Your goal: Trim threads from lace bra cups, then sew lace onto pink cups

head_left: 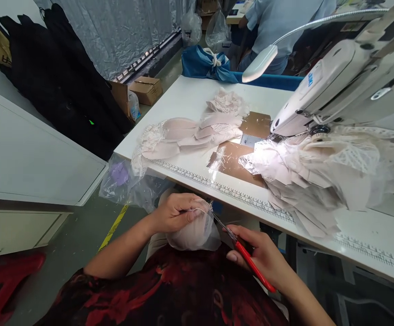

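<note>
My left hand (176, 212) is closed, its fingers pinching the upper edge of a sheer, pale fabric piece (193, 233) above my lap. In my right hand (263, 251) are slim thread snips with a red handle (251, 262). Their narrow metal tips point up and left, at the edge of the fabric beside my left fingers. Whether the tips touch the cloth or a thread I cannot tell. Pale pink lace-trimmed pieces (186, 136) lie on the white table (180, 95) beyond my hands. More sheer lace fabric (319, 167) is heaped under the sewing machine (322, 86).
A printed ruler strip (224, 192) runs along the table's front edge. A lit lamp (261, 62) hangs over the table, near a blue cloth bundle (205, 63). Plastic bags (129, 183) hang by the left corner. Another person (281, 27) sits beyond; cardboard boxes (146, 90) stand on the floor.
</note>
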Demonstrator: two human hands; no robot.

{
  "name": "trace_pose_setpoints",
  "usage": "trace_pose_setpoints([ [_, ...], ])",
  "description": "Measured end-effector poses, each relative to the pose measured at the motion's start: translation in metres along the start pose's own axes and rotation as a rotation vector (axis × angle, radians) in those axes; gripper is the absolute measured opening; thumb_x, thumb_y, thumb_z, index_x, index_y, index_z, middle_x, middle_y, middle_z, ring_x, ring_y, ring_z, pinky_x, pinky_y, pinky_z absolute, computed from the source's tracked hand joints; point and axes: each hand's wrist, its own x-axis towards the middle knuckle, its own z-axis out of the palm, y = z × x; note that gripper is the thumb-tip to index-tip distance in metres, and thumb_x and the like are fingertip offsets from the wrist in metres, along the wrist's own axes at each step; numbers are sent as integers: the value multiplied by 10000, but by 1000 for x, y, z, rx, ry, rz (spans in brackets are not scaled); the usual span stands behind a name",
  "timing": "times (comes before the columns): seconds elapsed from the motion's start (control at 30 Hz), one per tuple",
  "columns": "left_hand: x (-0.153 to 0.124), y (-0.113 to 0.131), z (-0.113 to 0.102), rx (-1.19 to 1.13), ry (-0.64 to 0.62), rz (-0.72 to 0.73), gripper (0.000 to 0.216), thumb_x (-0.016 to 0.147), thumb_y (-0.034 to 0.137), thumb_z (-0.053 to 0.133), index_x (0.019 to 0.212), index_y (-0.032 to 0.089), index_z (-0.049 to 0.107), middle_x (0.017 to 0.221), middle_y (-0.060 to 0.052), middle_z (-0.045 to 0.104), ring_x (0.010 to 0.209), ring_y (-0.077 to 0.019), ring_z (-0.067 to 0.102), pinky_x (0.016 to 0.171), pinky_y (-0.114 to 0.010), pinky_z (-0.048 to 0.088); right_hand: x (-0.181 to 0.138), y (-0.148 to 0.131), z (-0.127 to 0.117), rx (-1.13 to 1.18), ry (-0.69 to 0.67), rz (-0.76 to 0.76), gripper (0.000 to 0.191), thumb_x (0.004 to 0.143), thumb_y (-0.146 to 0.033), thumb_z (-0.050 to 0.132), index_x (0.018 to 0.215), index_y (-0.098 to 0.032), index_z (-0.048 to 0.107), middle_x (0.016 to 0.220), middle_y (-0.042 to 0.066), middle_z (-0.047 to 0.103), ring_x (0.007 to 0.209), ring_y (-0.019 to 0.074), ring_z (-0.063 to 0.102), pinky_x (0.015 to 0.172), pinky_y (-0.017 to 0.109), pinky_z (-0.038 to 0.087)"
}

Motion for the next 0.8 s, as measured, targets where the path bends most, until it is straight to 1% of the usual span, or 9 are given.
trace_pose_setpoints([
  [0.1, -2, -1, 1, 7, -10, 18, 240, 920, 225, 477, 974, 118, 686, 969, -140, 701, 950, -203, 656, 856, -316, 517, 3, -2, 4, 0, -1, 41, 287, 843, -444, 593, 987, -199, 629, 744, -5, 607, 680, 167, 550, 624, 235, 456],
  [0.2, -3, -2, 3, -14, -41, 0, 251, 922, 238, 476, 995, 130, 691, 1001, -134, 705, 960, -204, 659, 861, -317, 520, 6, -5, 4, 15, -2, 42, 300, 837, -440, 606, 1026, -207, 615, 817, 10, 652, 741, 186, 585, 672, 249, 476],
  [0.37, -6, -6, 7, -69, -96, -22, 265, 922, 252, 482, 1040, 130, 685, 1040, -141, 694, 978, -208, 653, 870, -314, 516, 12, -8, 4, 6, 10, -22, 359, 818, -418, 643, 1120, -228, 606, 964, 41, 696, 846, 218, 636, 747, 274, 496],
  [0.5, -6, -7, 10, -99, -93, -21, 261, 923, 248, 480, 1030, 134, 690, 1045, -143, 690, 972, -208, 652, 867, -313, 519, 15, -6, 6, -57, 45, -67, 444, 779, -396, 689, 1179, -235, 586, 1052, 70, 697, 922, 248, 647, 788, 301, 503],
  [0.63, -5, -4, 11, -109, -76, 1, 253, 920, 218, 481, 1013, 114, 692, 1001, -150, 693, 943, -205, 657, 847, -307, 522, 17, -7, 7, -56, 46, -86, 421, 781, -385, 688, 1161, -234, 588, 1037, 61, 694, 915, 234, 649, 791, 289, 498],
  [0.8, -4, -3, 11, -96, -94, -24, 258, 927, 232, 473, 1001, 120, 693, 987, -139, 695, 916, -194, 660, 822, -289, 521, 17, -9, 5, -17, 13, -62, 296, 826, -389, 635, 1059, -209, 607, 932, 50, 691, 817, 206, 632, 732, 264, 488],
])
